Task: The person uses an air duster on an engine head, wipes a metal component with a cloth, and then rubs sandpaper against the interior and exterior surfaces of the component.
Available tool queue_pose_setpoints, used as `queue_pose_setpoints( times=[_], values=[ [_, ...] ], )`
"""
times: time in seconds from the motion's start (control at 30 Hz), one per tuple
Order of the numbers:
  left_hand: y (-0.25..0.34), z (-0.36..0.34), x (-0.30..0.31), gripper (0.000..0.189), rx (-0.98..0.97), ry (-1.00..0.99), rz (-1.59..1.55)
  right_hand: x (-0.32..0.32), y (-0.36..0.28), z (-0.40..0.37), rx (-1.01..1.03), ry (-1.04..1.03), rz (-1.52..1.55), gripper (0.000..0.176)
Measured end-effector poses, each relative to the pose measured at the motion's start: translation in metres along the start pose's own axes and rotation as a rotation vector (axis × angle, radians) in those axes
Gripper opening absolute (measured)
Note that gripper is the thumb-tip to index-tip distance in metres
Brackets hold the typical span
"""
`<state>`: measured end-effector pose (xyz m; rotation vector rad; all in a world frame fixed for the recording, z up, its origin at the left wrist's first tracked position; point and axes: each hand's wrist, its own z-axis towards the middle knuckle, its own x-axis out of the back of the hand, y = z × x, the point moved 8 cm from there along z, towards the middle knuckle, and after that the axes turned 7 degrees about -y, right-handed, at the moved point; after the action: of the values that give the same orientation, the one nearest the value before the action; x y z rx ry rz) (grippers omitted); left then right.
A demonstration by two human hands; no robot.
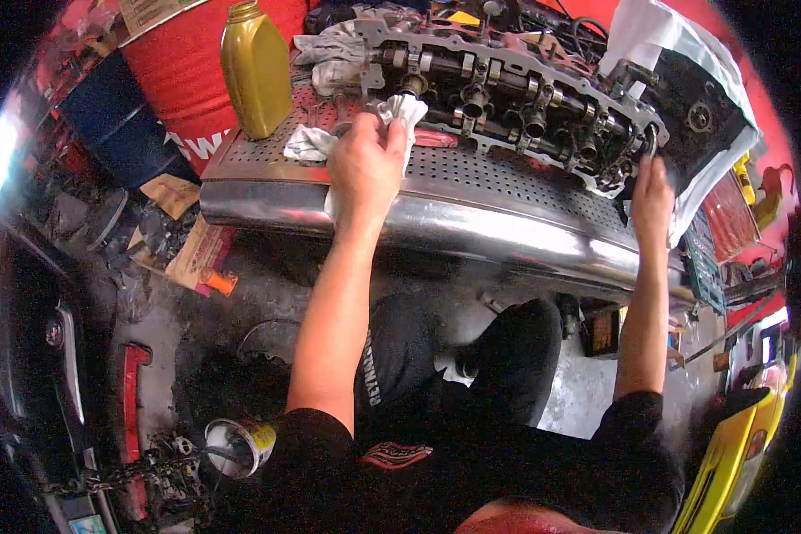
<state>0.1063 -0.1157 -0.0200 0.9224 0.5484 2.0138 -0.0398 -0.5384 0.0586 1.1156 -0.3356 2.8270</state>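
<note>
A cylinder head (507, 67), with its camshafts and round ports showing, rests tilted on a perforated metal bench (516, 182). My left hand (365, 165) is closed on a white rag (408, 114), which touches the left end of the cylinder head. At the opposite end, my right hand (653, 196) grips the head's edge; its fingertips are partly hidden there. Another crumpled white rag (310, 143) lies beside my left wrist. Behind my left hand, a red-handled tool (436, 140) lies on the bench, partly covered.
A gold oil bottle (256, 71) stands at the bench's left, before a red drum (182, 76). White sheeting (716, 49) and a dark cover with a round hole (699, 116) are at the right. The bench's rounded metal edge (472, 222) faces me. A tin can (240, 445) sits low left.
</note>
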Motion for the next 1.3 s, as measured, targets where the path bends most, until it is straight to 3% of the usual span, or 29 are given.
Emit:
queue_pose_setpoints(
  times=[0.1,0.17,0.23,0.27,0.37,0.5,0.63,0.7,0.87,0.97,1.0,1.03,1.1,1.17,1.2,1.3],
  values=[
    [0.035,-0.012,0.009,0.025,-0.446,0.112,0.151,-0.023,0.027,-0.04,-0.01,-0.143,-0.013,0.028],
    [0.06,-0.021,0.011,0.024,-0.631,0.055,0.19,-0.009,0.06,-0.037,-0.21,0.018,0.403,0.032],
    [0.052,-0.021,0.0,0.026,-0.639,-0.014,0.114,0.012,0.044,-0.012,-0.194,0.025,0.527,0.037],
    [0.051,-0.021,-0.004,0.026,-0.646,-0.045,0.073,0.023,0.026,0.0,-0.18,-0.012,0.377,0.039],
    [0.024,-0.016,-0.019,0.029,-0.231,-0.364,-0.074,0.027,-0.001,0.022,-0.072,-0.011,0.156,0.044],
    [0.013,-0.018,-0.013,0.033,-0.018,-0.436,-0.24,0.001,0.008,0.002,-0.074,-0.045,0.104,0.047],
    [0.014,-0.019,-0.014,0.034,-0.083,-0.397,-0.193,-0.001,0.024,-0.025,-0.176,-0.092,0.168,0.043],
    [0.012,-0.017,-0.018,0.032,-0.096,-0.36,-0.165,0.004,0.058,-0.008,-0.251,-0.043,0.371,0.037],
    [0.015,-0.017,-0.014,0.035,-0.066,-0.365,-0.114,0.02,-0.003,0.024,-0.013,0.06,0.096,0.033],
    [0.014,-0.018,-0.011,0.033,-0.073,-0.35,-0.135,0.002,-0.001,-0.001,-0.059,0.053,-0.038,0.033],
    [0.014,-0.017,-0.011,0.033,-0.079,-0.35,-0.146,-0.015,0.016,-0.013,-0.14,-0.042,-0.045,0.033],
    [0.014,-0.018,-0.012,0.032,-0.088,-0.347,-0.157,-0.022,0.007,-0.028,0.053,-0.008,-0.118,0.031],
    [0.016,-0.016,-0.014,0.032,-0.113,-0.34,-0.175,-0.027,0.023,-0.042,-0.075,-0.063,-0.024,0.032],
    [0.014,-0.016,-0.014,0.03,-0.106,-0.373,-0.164,-0.015,0.042,-0.039,-0.29,0.023,0.204,0.033],
    [0.016,-0.017,-0.013,0.029,-0.124,-0.365,-0.161,-0.007,0.033,-0.03,-0.158,0.112,0.358,0.032],
    [0.021,-0.018,-0.015,0.027,-0.184,-0.342,-0.186,0.005,0.008,-0.008,-0.216,0.039,0.336,0.029]
  ],
)
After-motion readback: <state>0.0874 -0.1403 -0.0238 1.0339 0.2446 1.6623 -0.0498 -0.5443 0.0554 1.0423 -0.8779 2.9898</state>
